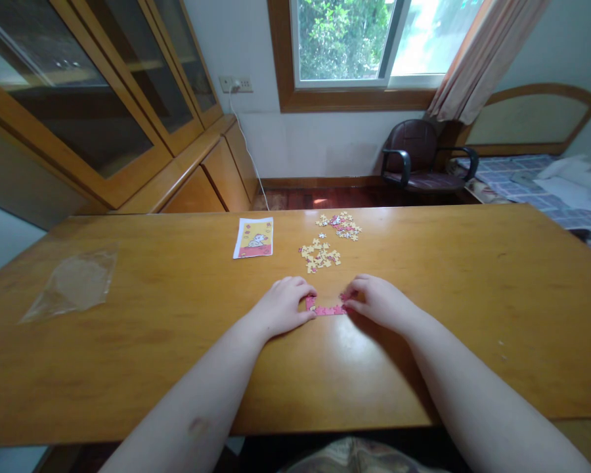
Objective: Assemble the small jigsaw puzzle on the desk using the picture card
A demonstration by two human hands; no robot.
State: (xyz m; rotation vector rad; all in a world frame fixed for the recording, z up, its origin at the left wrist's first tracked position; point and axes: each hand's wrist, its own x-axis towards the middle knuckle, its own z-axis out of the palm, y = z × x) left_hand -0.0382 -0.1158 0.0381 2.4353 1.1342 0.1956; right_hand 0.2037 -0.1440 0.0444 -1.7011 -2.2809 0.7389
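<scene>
A short pink strip of joined jigsaw pieces [329, 311] lies on the table in front of me, turning upward at its left end. My left hand [288, 305] rests there, its thumb and fingertips around that end. At the right end, my right hand [369, 299] has its fingers pinched on a pink jigsaw piece [343, 297], partly hidden by the fingertips. Just beyond my hands is a loose pile of mostly yellow jigsaw pieces [320, 255]. Farther back lies a second pile of yellow, pink and white pieces [347, 226].
A picture card [254, 238] with a white animal on yellow and pink lies beyond my left hand. A clear plastic bag [81, 279] is on the left of the wooden table [177, 368]. Behind stand a glass-door cabinet [172, 141] and an armchair [416, 154].
</scene>
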